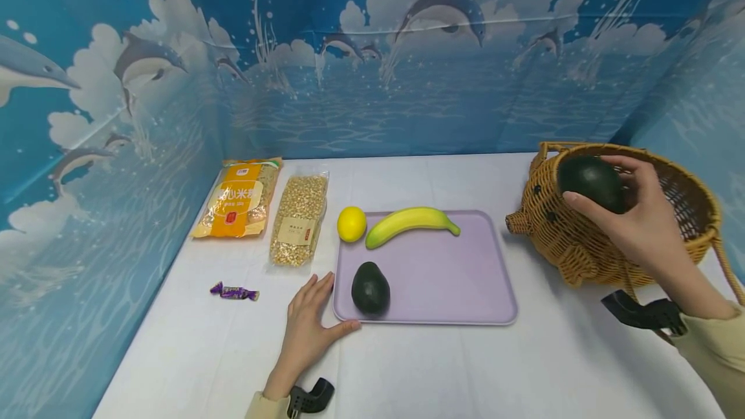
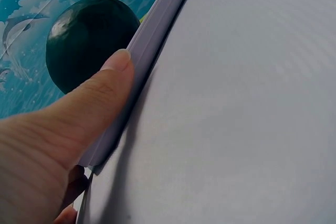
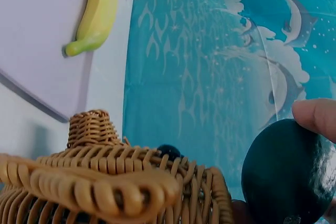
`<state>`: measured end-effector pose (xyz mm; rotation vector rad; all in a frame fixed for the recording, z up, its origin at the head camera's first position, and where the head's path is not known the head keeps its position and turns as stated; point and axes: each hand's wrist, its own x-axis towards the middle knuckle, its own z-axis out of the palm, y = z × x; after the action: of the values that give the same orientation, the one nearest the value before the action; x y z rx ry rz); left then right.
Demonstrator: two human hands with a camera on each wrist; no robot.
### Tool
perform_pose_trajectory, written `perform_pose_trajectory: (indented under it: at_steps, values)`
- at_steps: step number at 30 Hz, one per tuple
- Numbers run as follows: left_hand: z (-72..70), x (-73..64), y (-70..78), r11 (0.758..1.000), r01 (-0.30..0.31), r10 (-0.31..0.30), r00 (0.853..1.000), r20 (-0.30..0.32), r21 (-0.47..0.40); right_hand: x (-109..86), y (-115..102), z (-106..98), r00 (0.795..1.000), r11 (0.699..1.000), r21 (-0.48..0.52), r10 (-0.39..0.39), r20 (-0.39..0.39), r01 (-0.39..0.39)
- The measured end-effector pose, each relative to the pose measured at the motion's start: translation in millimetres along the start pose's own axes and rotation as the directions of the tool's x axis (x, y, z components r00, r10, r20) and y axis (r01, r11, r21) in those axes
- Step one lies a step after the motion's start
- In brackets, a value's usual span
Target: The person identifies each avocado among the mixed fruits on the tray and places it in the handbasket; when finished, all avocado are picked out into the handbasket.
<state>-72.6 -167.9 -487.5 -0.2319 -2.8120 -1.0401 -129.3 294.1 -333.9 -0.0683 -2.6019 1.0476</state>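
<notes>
In the head view my right hand (image 1: 646,212) grips a dark green avocado (image 1: 590,183) between thumb and fingers, above the near left rim of a pig-shaped wicker basket (image 1: 553,251). The right wrist view shows the held avocado (image 3: 286,174) beside the basket's wickerwork (image 3: 105,182). My left hand (image 1: 311,328) rests at the near left corner of a lilac tray (image 1: 442,277), fingers fairly straight. Its thumb (image 2: 100,93) touches the tray's rim. Just inside that corner lies another avocado (image 1: 370,288). A banana (image 1: 410,222) and a lemon (image 1: 352,224) lie along the tray's far side, the lemon at the corner.
Left of the tray lie an orange-labelled grain bag (image 1: 235,199), a clear bag of kernels (image 1: 299,218) and a purple-wrapped candy (image 1: 235,291) on the white tabletop (image 1: 407,374). Dolphin-printed curtains (image 1: 407,102) enclose the back and sides. The basket's handle (image 1: 727,264) hangs at right.
</notes>
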Motion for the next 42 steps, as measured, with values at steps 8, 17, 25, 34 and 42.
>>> perform_pose_trajectory:
  at_steps: [8, 17, 25, 34, 42]
  values:
    - [0.0, -0.1, 0.4, 1.000, -0.027, 0.027, 0.999, -0.022, 0.012, 7.7, 11, 3, 0.998, 0.998, -0.004, 0.064, -0.018, -0.064]
    - [0.0, 0.7, 0.4, 1.000, -0.010, 0.010, 1.000, -0.011, 0.010, 14.1, 21, 0, 0.994, 0.992, -0.053, 0.109, -0.016, -0.110]
    - [0.4, 1.1, 1.5, 1.000, -0.020, 0.020, 0.999, -0.026, 0.011, 21.3, 39, -1, 0.992, 0.992, -0.022, 0.127, 0.021, -0.127]
    - [1.1, 1.3, 1.6, 1.000, -0.015, 0.015, 1.000, -0.020, 0.008, 29.8, 60, -1, 0.984, 0.985, -0.026, 0.170, 0.055, -0.169]
    - [0.7, 2.1, 2.1, 1.000, 0.016, -0.016, 1.000, 0.000, -0.007, 33.0, 68, 0, 0.983, 0.985, -0.036, 0.172, 0.061, -0.170]
